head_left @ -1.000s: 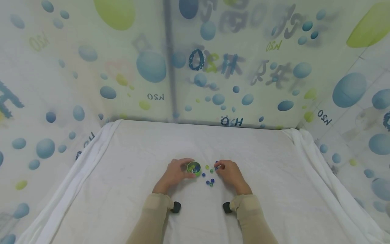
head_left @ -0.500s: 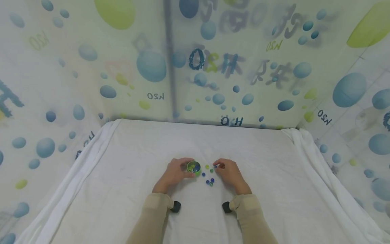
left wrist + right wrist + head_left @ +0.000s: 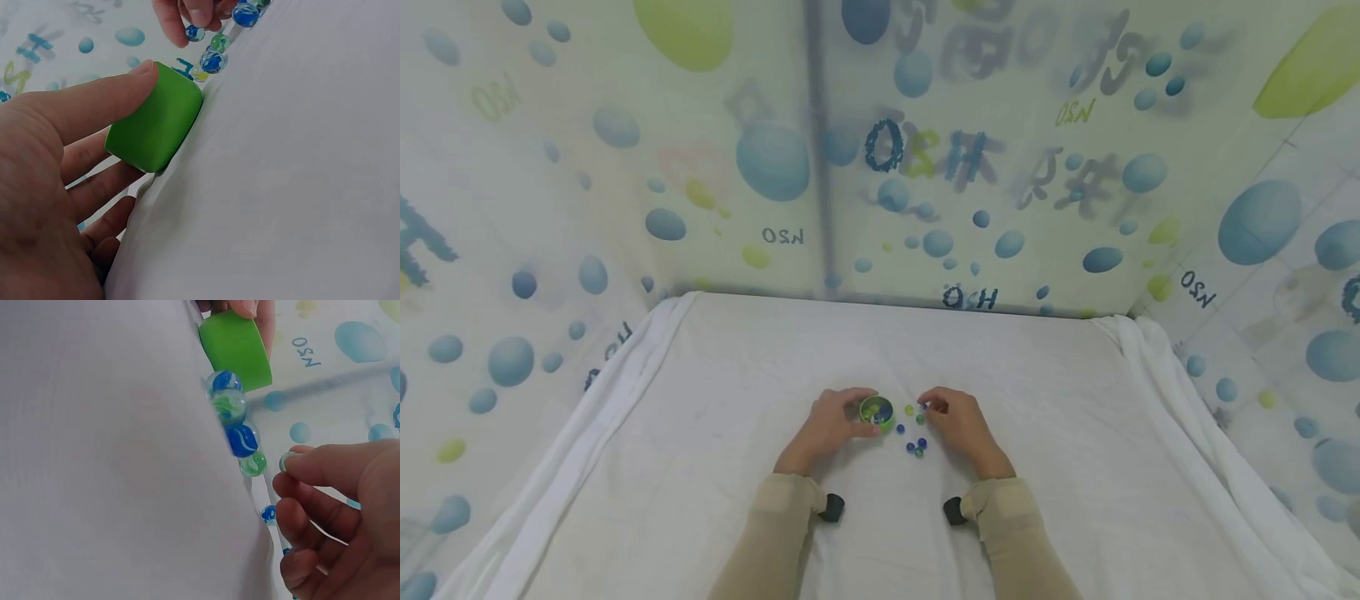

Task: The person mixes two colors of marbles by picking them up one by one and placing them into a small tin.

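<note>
My left hand [image 3: 831,425] holds a small green cup [image 3: 877,414] by its sides, thumb on one side and fingers on the other. Several blue and yellow-green marbles show inside the cup in the head view. Between thumb and index finger, my right hand [image 3: 958,423] pinches a glass marble [image 3: 286,462]; its other fingers are curled. Loose marbles lie between the hands: a yellow-green marble [image 3: 909,410], a green marble [image 3: 920,419] and a blue marble [image 3: 900,429]. Nearer the body is a small cluster with another blue marble [image 3: 922,443].
A white cloth [image 3: 775,350] covers the table, bunched into folds [image 3: 1172,392] along both sides. Behind it hangs a curtain [image 3: 880,217] printed with bubbles and lettering. Another blue marble [image 3: 269,514] lies beyond my right fingers in the right wrist view.
My right hand has shifted a little left, toward the cup, carrying the pinched marble off its earlier spot. My left hand and the cup have stayed in place.
</note>
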`<control>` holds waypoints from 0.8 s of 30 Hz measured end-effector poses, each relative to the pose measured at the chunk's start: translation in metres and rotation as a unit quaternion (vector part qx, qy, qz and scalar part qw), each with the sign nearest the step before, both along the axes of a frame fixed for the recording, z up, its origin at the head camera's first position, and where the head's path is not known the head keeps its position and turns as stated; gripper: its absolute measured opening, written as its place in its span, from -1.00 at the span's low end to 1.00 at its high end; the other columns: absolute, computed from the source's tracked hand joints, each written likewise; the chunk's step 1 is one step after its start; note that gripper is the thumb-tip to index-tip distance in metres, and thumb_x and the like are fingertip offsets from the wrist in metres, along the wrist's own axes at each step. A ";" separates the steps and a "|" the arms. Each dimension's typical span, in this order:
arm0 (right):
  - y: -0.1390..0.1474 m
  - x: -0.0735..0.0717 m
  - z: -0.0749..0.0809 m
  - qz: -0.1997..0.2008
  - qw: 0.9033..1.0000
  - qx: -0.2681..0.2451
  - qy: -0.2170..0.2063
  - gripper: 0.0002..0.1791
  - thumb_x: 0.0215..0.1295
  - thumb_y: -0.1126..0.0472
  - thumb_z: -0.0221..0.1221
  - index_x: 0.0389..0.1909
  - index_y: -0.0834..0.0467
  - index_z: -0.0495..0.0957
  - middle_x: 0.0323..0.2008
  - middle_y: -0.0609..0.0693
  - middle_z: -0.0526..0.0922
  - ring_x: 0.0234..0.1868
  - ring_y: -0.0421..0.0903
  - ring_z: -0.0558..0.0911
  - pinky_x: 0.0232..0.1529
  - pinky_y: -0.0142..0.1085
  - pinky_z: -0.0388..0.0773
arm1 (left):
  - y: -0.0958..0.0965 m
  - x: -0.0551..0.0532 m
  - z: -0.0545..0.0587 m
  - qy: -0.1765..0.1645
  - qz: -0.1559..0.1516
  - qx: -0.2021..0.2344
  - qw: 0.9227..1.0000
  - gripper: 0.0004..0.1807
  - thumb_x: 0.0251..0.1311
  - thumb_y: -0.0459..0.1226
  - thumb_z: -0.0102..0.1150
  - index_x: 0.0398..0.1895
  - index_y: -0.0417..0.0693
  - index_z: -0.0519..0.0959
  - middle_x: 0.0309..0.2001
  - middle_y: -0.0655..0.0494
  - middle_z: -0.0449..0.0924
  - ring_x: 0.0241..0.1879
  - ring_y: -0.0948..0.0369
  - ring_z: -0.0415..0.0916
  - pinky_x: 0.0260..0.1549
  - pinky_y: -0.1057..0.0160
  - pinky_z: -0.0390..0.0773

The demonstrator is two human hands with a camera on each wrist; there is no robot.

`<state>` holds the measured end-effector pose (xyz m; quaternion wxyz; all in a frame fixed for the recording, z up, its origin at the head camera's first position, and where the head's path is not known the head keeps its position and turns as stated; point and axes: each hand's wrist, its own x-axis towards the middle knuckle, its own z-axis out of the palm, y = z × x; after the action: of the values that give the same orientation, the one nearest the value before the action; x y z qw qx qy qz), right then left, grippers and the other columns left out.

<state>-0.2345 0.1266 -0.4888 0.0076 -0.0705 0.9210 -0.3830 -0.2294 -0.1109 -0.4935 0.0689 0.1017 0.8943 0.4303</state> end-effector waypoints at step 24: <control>-0.019 0.006 0.004 0.056 0.997 -0.054 0.023 -0.78 0.22 0.33 0.27 -0.16 0.00 0.64 -0.38 -0.16 0.60 -0.32 -0.15 0.51 -0.26 -0.25 0.48 | 0.000 -0.001 0.001 0.015 -0.004 -0.002 1.000 -0.38 -0.09 -0.09 0.52 0.15 0.13 0.59 0.22 0.01 0.50 0.24 -0.08 0.25 0.25 -0.23 0.12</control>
<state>-0.2287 0.1075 -0.4848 0.0043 -0.1312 0.8934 -0.4297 -0.2302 -0.1109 -0.4928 0.0577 0.1119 0.8954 0.4271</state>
